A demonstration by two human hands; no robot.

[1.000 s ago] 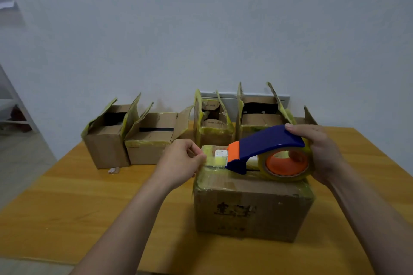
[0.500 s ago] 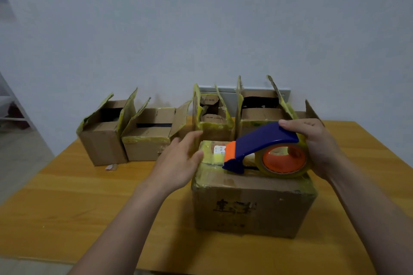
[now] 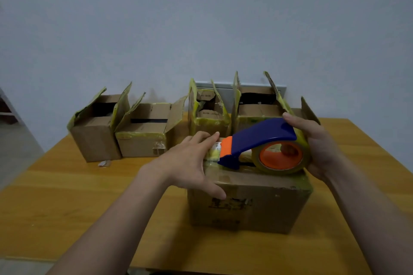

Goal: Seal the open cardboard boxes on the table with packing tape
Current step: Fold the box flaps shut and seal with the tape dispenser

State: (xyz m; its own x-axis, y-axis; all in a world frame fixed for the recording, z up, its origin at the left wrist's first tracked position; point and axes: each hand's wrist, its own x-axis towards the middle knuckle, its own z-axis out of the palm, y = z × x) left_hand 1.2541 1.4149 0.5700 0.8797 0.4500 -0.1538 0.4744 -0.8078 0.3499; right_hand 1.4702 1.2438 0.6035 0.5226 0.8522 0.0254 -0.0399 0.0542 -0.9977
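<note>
On the table [image 3: 67, 207]: a closed box [image 3: 250, 203] stands nearest me, and I place everything else from it.
Scrap [image 3: 104, 163]: a small pale bit lying on the wood, well left of the box and a little behind it.
Open boxes: four in a row behind the box, flaps up and edged with yellowed tape. The first [image 3: 93, 138] and second [image 3: 143, 143] stand back-left, touching each other. The third [image 3: 209, 125] is behind the box's left end, and the fourth [image 3: 254, 114] is directly behind it.
Left hand [image 3: 190, 163]: mine, flat and gripping nothing. My fingers lie straight across the left end of the box's top and my thumb hangs down over its front face.
Box: flaps down, with glossy tape along the top and at the right corner. Dark print on the front is too blurred to read.
Dispenser [image 3: 261, 136]: blue with an orange tip, on the box's top. Its nose is down toward my left fingers.
Roll [image 3: 279, 168]: yellowish tape on an orange core, standing on edge at the right end of the box's top.
Right hand [image 3: 317, 143]: mine, closed round the dispenser from the right. My fingers curl over the blue handle and one fingertip shows through the core.
Flap [image 3: 309, 109]: a cardboard flap rises behind my right hand, back-right of the box. I cannot tell which box it belongs to.
</note>
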